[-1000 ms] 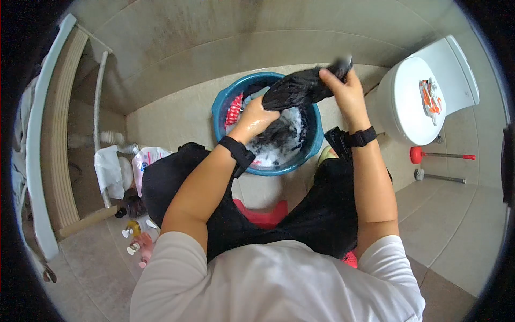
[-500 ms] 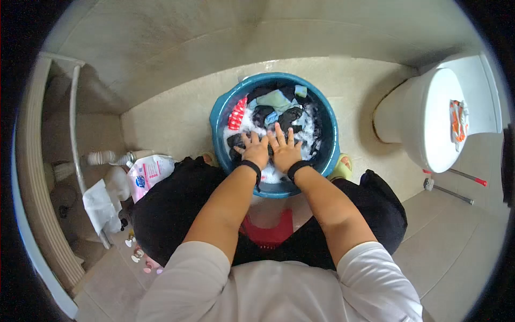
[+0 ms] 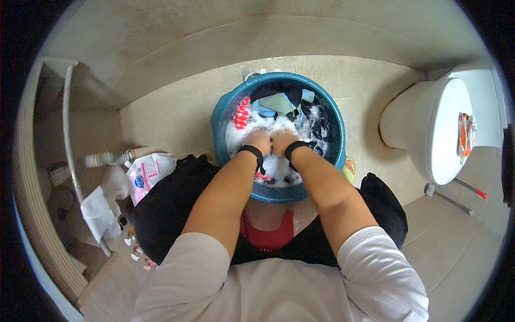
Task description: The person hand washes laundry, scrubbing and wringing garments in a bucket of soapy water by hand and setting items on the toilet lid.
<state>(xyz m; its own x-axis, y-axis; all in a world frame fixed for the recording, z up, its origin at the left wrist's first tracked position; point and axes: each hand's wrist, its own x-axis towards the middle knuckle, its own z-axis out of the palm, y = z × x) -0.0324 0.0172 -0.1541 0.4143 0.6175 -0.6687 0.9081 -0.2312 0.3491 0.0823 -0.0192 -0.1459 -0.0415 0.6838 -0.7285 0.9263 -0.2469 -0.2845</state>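
A round blue tub [image 3: 337, 126] of soapy water and clothes stands between my feet. My left hand [image 3: 258, 141] and my right hand [image 3: 285, 141] are pushed down side by side into the white foam [image 3: 278, 170] at its middle. Foam and water hide the fingers of both, so whether they grip cloth does not show. A red-and-white checked cloth [image 3: 242, 114] lies by the tub's left wall. Beyond my hands are a pale green cloth [image 3: 277, 102] and dark wet clothes [image 3: 320, 127]. Both wrists wear black bands.
On the right stands a white toilet [image 3: 442, 129] with an orange-and-white packet [image 3: 465, 137] on its lid. Brushes [image 3: 453, 199] lie beside it. A pink-and-white detergent bag [image 3: 147, 174] sits left of my knee. A red stool [image 3: 268, 236] is beneath me.
My hands, spread flat on top of the clothes before, have sunk into the foam and curled out of sight. Dark cloth in the middle has gone under, and more foam shows around my hands.
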